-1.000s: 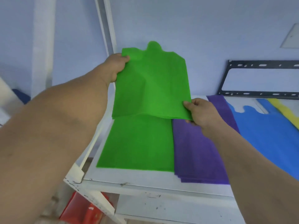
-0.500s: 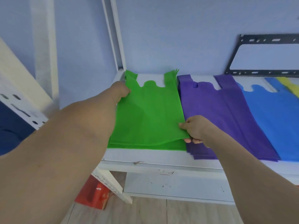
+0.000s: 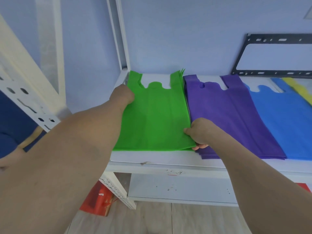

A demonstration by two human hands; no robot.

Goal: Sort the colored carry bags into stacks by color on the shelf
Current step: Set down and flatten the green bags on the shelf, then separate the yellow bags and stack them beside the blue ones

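A green carry bag (image 3: 155, 114) lies flat on top of the green stack at the left end of the white shelf (image 3: 152, 159). My left hand (image 3: 122, 96) grips its upper left edge near the handle. My right hand (image 3: 200, 133) pinches its lower right corner, thumb on top and fingers underneath. A purple stack (image 3: 228, 115) lies right of the green one, then a blue stack (image 3: 283, 119), and a yellow bag (image 3: 297, 86) at the far right edge.
A white upright post (image 3: 121, 39) stands at the shelf's back left corner. A black metal bracket (image 3: 270, 73) leans on the wall behind the blue bags. A red item (image 3: 98, 201) lies on the floor under the shelf. Another perforated white rack (image 3: 20, 92) is at left.
The green bag, held raised and tilted a second ago, has come down flat onto the green stack. Both hands still hold its edges.
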